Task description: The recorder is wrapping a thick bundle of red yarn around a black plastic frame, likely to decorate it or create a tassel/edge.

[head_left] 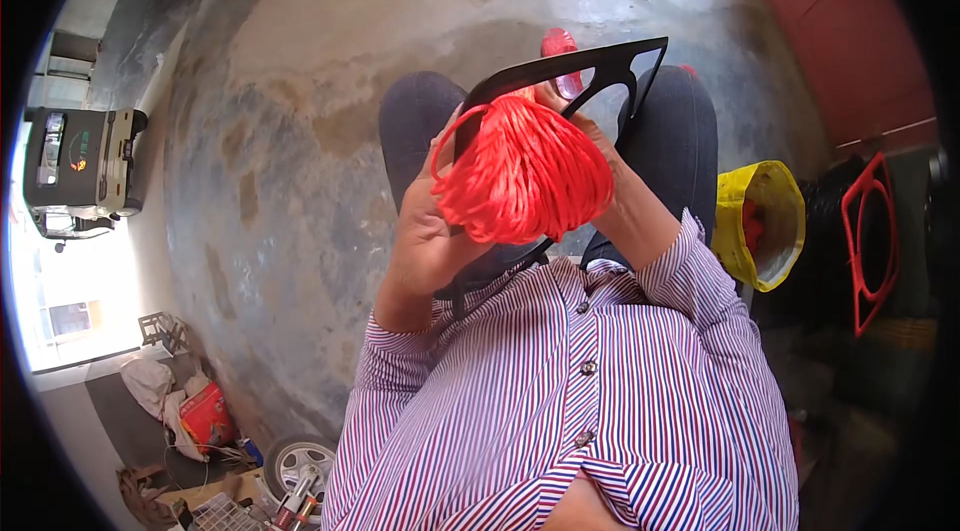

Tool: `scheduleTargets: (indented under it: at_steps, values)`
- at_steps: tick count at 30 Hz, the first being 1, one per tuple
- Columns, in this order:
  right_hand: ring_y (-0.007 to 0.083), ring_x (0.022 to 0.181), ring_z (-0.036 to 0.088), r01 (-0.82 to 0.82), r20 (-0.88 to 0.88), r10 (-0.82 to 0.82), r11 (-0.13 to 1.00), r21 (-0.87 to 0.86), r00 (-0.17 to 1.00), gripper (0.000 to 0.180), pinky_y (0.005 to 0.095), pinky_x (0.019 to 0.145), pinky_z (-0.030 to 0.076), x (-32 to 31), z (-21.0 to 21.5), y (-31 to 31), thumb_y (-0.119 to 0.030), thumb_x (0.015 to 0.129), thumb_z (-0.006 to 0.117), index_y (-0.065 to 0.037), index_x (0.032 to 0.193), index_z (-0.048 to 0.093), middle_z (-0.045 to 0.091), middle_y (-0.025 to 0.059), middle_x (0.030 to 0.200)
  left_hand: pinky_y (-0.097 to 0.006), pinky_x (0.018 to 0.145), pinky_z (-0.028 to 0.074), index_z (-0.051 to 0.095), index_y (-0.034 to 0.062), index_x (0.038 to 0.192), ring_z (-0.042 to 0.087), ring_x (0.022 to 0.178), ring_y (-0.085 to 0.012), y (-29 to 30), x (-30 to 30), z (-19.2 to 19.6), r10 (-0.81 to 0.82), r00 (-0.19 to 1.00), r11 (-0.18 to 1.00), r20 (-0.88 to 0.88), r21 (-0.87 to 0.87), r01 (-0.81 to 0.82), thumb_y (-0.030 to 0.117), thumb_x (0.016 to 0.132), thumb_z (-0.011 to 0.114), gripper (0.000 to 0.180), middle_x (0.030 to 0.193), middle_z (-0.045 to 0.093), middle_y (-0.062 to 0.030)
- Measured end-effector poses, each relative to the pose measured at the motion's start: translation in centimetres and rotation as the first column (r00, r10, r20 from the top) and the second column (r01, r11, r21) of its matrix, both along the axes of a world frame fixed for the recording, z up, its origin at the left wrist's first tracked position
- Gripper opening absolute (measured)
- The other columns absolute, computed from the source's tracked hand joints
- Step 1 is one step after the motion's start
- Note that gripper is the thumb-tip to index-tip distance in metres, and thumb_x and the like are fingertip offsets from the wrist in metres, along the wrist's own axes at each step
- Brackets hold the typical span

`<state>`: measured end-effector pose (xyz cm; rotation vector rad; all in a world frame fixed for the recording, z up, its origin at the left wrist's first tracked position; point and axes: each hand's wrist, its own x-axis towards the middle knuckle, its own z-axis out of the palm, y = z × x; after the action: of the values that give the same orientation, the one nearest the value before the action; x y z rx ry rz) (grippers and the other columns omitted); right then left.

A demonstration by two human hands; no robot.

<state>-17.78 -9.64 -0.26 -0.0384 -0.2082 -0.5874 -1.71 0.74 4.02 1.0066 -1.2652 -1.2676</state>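
Observation:
In front of my chest hangs a thick bundle of shiny red twine [530, 171], looped into a fan of many strands. Behind it stands a black frame [560, 63] with a curved upper edge and cut-outs at its right end; the bundle covers much of the rest. My left hand [432, 223] is closed at the frame's left side, its fingers partly hidden, with a red strand looping beside them. At the bundle's gathered top, my right hand [578, 119] is closed round the twine. A red and clear object [562, 56], its kind unclear, shows just beyond that hand.
Beside my right knee stands a yellow sack [760, 226] with red material inside. A red frame [872, 241] is upright farther right. At lower left are a wheel [298, 466], a red container [207, 418] and assorted tools. A vehicle [80, 161] is outside the opening.

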Motion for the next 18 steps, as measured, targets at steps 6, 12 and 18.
scheduleTargets:
  at_steps: [6,12,18]
  values:
    - [0.0273,0.104,0.067,0.257,-0.217,-0.247,0.966,0.017,0.944,0.039,0.0447,0.097,0.053,0.0,-1.5,-0.5,-0.036,0.094,0.065,-0.004,0.115,0.061,0.069,0.0133,0.111,-0.043,0.115,0.027,0.068,-0.0017,0.116,0.029,0.147,-0.0307,-0.3,0.5,-0.5,0.051,0.985,0.99,0.166,-0.138,-0.028,0.018,0.083,0.073,0.039,0.159,0.03,-0.0172]
    - [0.0205,0.102,0.066,0.436,-0.694,-0.429,0.882,-0.181,0.578,0.032,0.0434,0.099,0.045,-3.6,-6.9,-1.4,-0.04,0.092,0.065,-0.012,0.108,0.067,0.071,0.0059,0.107,-0.046,0.114,0.028,0.073,0.0028,0.098,0.028,0.146,-0.0322,-0.4,1.0,-0.9,0.182,0.952,0.948,0.245,-0.302,-0.103,0.021,0.084,0.074,0.023,0.156,0.034,-0.0185]
    - [0.0302,0.113,0.063,0.392,-0.381,-0.58,0.793,-0.467,0.72,0.041,0.0456,0.102,0.045,-5.6,-1.8,0.4,-0.028,0.079,0.064,-0.001,0.109,0.058,0.065,0.0218,0.117,-0.037,0.096,0.044,0.069,0.0029,0.104,0.054,0.112,-0.0216,-0.3,1.7,-1.2,0.138,0.988,0.989,0.071,-0.057,-0.134,0.015,0.089,0.071,0.019,0.125,0.058,-0.0136]
